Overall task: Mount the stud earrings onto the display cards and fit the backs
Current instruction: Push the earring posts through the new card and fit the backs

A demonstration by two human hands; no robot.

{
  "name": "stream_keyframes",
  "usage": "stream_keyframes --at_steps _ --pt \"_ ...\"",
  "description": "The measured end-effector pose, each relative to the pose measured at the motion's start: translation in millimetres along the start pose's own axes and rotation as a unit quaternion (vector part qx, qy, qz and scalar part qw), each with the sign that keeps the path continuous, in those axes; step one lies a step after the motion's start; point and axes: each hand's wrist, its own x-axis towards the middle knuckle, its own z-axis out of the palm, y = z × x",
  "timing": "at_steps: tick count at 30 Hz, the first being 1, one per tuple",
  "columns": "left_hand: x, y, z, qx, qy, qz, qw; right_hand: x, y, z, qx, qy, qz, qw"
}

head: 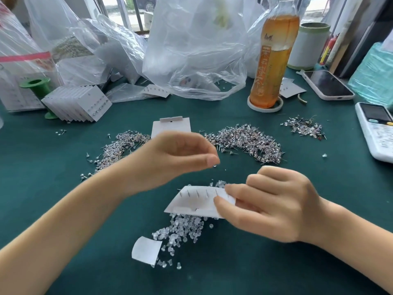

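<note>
At 9 o'clock my left hand (170, 158) hovers, fingertips pinching a clear back (214, 165). Bare green cloth (63, 158) under its wrist. At 5 o'clock my right hand (270, 205) pinches the display card (191, 204), stud posts up, over the loose backs (182, 228).

orange tea bottle (274, 60) upright on a white ring, back centre | clear plastic bags (191, 45) heaped behind | phone (328, 85) face up right of bottle | white remote (377, 129) at right edge | green spool (37, 87) left | white jar (308, 45) behind phone
</note>
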Motion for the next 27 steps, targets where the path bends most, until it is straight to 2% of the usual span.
stream_keyframes --at_steps 2,4,21,27 --pt "-5.0 2.9 9.8 0.002 -0.050 -0.002 0.999 0.7 0.1 -0.1 0.004 -0.013 0.006 1.000" --pt "-7.8 4.0 14.4 0.005 -0.065 -0.006 0.998 1.0 -0.5 0.0 0.004 -0.021 0.013 1.000" --pt "-11.5 0.1 18.6 -0.035 -0.058 -0.038 0.997 1.3 -1.4 -1.3 0.013 -0.033 0.034 0.999" --pt "-13.0 2.0 18.8 -0.006 -0.060 -0.028 0.998 1.1 -1.9 -1.0 0.017 -0.037 0.035 0.999"
